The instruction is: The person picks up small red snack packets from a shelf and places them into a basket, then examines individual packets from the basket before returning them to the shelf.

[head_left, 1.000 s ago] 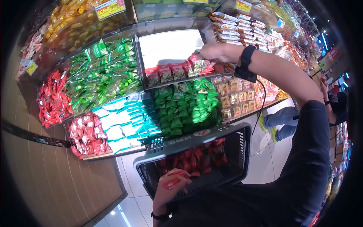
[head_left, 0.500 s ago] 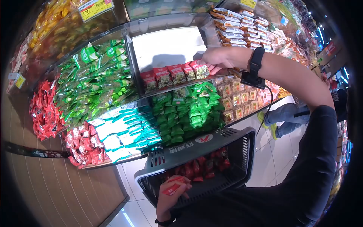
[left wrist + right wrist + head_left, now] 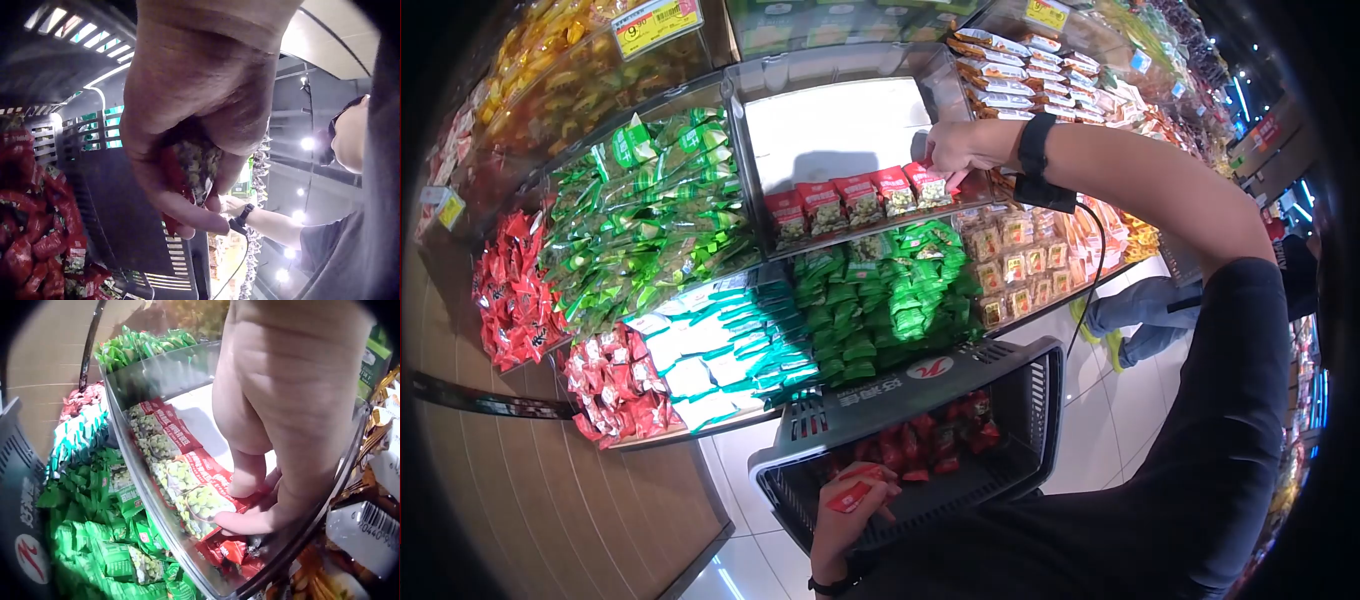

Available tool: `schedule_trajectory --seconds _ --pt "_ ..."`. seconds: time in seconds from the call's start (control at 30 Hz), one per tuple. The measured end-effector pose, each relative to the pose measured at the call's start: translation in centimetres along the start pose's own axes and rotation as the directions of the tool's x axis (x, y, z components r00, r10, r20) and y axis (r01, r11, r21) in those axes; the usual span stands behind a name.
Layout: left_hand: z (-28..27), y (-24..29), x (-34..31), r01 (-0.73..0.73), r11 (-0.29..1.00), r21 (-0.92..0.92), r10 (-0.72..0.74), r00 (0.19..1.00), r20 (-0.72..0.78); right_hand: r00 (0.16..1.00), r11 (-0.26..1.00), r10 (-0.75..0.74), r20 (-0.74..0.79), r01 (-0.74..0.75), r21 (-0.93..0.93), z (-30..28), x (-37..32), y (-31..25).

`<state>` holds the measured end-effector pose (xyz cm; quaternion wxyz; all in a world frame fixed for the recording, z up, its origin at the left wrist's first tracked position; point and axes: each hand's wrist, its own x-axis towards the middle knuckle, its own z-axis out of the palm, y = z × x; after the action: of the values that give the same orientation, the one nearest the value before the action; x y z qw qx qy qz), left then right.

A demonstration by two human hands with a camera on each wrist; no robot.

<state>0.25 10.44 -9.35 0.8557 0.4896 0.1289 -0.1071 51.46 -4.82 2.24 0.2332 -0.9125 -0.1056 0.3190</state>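
Your right hand (image 3: 958, 149) pinches the rightmost pea packet (image 3: 928, 186) in the far clear bin (image 3: 840, 120). Your left hand (image 3: 845, 525) grips a spare packet (image 3: 852, 494) over the basket (image 3: 920, 385). Likely light, slippery film, so take it by the sealed edge.

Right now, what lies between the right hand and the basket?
Green packets, stacked on the shelf below the right hand and above the basket, as the head view shows.
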Motion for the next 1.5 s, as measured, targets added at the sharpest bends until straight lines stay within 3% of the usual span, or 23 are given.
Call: schedule_trajectory --seconds 0.07,0.13,0.17,0.23,0.27,0.33,0.47,0.53,0.6,0.73,0.77,0.8,0.87,0.93,1.0,1.03,1.07,1.13,1.2,1.27,1.3,1.4,1.5 --pt "0.0 -0.2 0.0 0.008 1.000 0.011 -0.008 1.000 -0.001 1.000 1.000 0.010 -0.007 -0.010 0.002 -0.2 3.0 2.3" --pt "0.0 -0.2 0.1 0.014 1.000 0.023 -0.014 1.000 0.000 0.952 0.971 -0.092 0.293 0.020 0.240 -2.5 8.9 7.5" --pt "0.0 -0.2 0.1 0.014 0.999 0.036 -0.015 1.000 0.006 0.952 0.971 -0.092 0.293 0.021 0.240 -1.8 6.7 5.3" --pt "0.0 0.0 0.2 0.012 0.999 0.049 -0.013 1.000 0.010 0.996 0.988 -0.024 0.090 0.037 -0.148 -0.1 2.2 0.7" --pt "0.1 0.1 0.1 0.013 0.999 0.050 -0.013 1.000 0.012 0.996 0.988 -0.026 0.090 0.040 -0.148 0.0 0.9 0.0" --pt "0.1 0.2 0.0 0.014 0.998 0.053 -0.014 1.000 0.009 0.989 0.918 -0.136 0.051 0.145 -0.369 0.3 -0.7 -1.1" --pt "0.7 0.3 -0.4 -0.017 1.000 -0.005 0.017 0.999 0.035 0.981 0.800 -0.160 -0.110 0.063 -0.597 0.6 -3.6 -3.3" --pt "1.4 0.7 -0.6 -0.051 0.998 -0.047 0.052 0.998 0.022 0.815 0.694 -0.529 -0.236 0.256 -0.673 0.0 -6.5 -3.5" --pt "2.0 1.5 -0.7 -0.016 0.982 -0.188 0.021 0.999 0.028 0.699 0.755 -0.635 -0.327 0.476 -0.451 0.1 -12.5 -3.8" --pt "4.5 2.9 -0.7 0.004 0.997 -0.075 -0.003 1.000 0.010 0.619 0.681 -0.709 -0.337 0.725 -0.103 5.8 -25.6 -0.3" --pt "5.1 2.5 -0.4 0.043 0.998 -0.044 -0.043 0.999 -0.011 0.663 0.707 -0.700 -0.266 0.696 -0.124 7.8 -28.4 1.6" --pt "5.5 2.1 0.0 0.079 0.997 -0.011 -0.080 0.996 -0.037 0.654 0.673 -0.695 -0.298 0.738 0.051 10.7 -29.9 4.6" --pt "5.4 0.7 0.7 0.061 0.994 0.092 -0.065 0.997 0.047 0.835 0.824 -0.509 -0.209 0.543 0.163 15.0 -33.8 8.6" --pt "6.2 -0.5 1.6 0.041 0.994 0.103 -0.055 0.988 0.144 0.663 0.802 -0.571 -0.485 0.577 -0.155 19.9 -34.0 15.3" --pt "6.0 -1.9 2.0 0.054 0.987 0.151 -0.079 0.983 0.166 0.524 0.885 -0.459 -0.717 0.336 -0.321 23.2 -35.6 18.9" --pt "6.0 -2.6 2.1 0.113 0.992 0.063 -0.123 0.976 0.181 0.575 0.932 -0.363 -0.733 0.215 -0.293 24.8 -36.1 21.4" --pt "5.9 -3.4 2.3 0.175 0.984 -0.030 -0.166 0.966 0.199 0.562 0.939 -0.344 -0.752 0.205 -0.277 26.4 -36.5 23.6" --pt "4.7 -5.6 3.1 0.211 0.976 0.049 -0.217 0.962 0.166 0.702 0.968 -0.021 -0.712 0.191 0.160 29.8 -36.8 27.0" --pt "2.7 -8.4 4.2 0.333 0.936 0.113 -0.332 0.943 -0.027 0.676 0.921 0.018 -0.737 0.275 0.275 33.0 -36.6 29.0" --pt "1.8 -10.8 5.5 0.306 0.943 0.133 -0.294 0.951 -0.097 0.754 0.902 0.120 -0.646 0.188 0.388 33.8 -35.7 30.1" --pt "1.2 -11.6 5.8 0.301 0.943 0.143 -0.275 0.945 -0.178 0.675 0.916 0.082 -0.733 0.240 0.323 33.7 -35.6 29.7" --pt "0.3 -13.1 6.1 0.219 0.960 0.176 -0.177 0.958 -0.224 0.642 0.903 0.113 -0.758 0.251 0.348 33.6 -35.8 29.1" --pt "0.9 -13.3 6.1 0.286 0.944 0.164 -0.245 0.941 -0.231 0.638 0.899 0.089 -0.765 0.280 0.337 33.6 -36.0 29.2"
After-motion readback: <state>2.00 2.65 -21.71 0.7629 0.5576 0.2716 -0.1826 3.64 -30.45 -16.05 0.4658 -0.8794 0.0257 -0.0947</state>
